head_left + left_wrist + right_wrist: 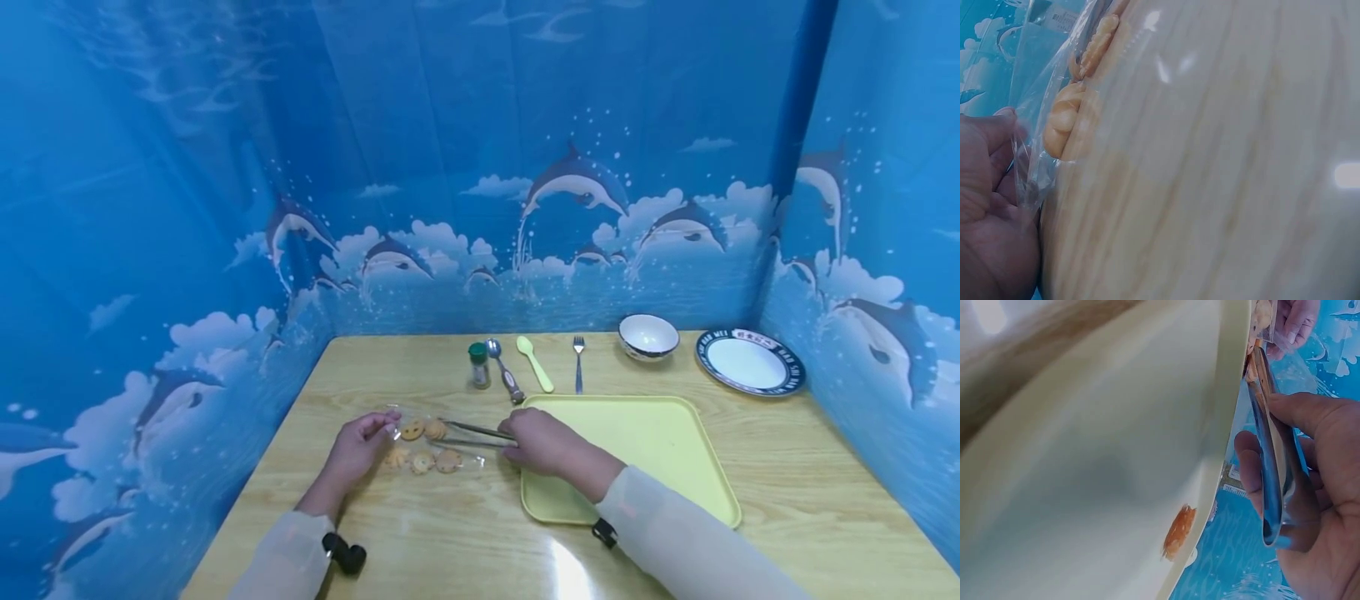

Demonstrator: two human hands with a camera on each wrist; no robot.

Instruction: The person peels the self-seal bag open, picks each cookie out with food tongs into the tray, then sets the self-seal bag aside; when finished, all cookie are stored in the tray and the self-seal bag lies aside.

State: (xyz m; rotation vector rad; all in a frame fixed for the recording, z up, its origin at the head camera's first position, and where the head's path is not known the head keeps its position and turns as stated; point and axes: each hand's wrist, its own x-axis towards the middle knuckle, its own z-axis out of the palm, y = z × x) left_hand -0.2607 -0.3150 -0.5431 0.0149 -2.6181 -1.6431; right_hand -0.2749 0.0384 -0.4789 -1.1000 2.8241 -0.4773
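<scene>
Several round cookies (422, 462) lie in a clear plastic bag (1035, 94) on the left part of the table. My left hand (352, 454) pinches the bag's left edge between thumb and fingers, lifting the film a little in the left wrist view. From the right, my right hand (543, 442) grips metal tongs (483, 431), thumb on one arm and fingers round the other. The tong tips reach in among the cookies, their arms spread apart in the head view. Under the right forearm lies a yellow tray (637, 433).
Behind the bag stands a green-capped seasoning jar (479, 367). A metal spoon (504, 371), a pale yellow spoon (535, 364) and a fork (578, 364) lie along the back. Further right are a bowl (648, 337) and a dark-rimmed plate (750, 361). Blue dolphin-print curtains enclose the table.
</scene>
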